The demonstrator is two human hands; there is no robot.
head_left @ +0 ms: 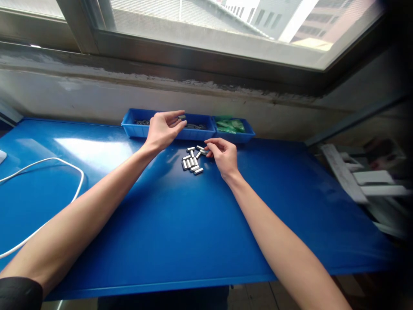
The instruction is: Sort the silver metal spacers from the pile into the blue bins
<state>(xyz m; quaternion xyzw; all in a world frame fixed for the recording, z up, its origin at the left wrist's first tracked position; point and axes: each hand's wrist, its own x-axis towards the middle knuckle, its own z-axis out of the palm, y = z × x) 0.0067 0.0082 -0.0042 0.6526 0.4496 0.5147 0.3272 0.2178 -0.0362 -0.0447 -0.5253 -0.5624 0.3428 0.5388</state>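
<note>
My left hand (163,129) is raised over the front of a long blue bin (193,134), its thumb and fingers pinching a small dark block with a silvery face (181,117). On the table, several similar small rectangular blocks (191,163) lie in a loose cluster, some side by side and some at angles. At the cluster's right edge, my right hand (225,157) has its thumb and fingertips closed on one of these blocks (204,152). The fingers partly cover that piece, and I cannot tell whether it is lifted.
Small dark metal parts (142,122) lie in the long bin. Beside it, a shorter blue bin (238,137) holds green plastic bags (229,125). A white cable (80,181) curves over the blue table (180,232) at left. Behind the bins are a wall and window.
</note>
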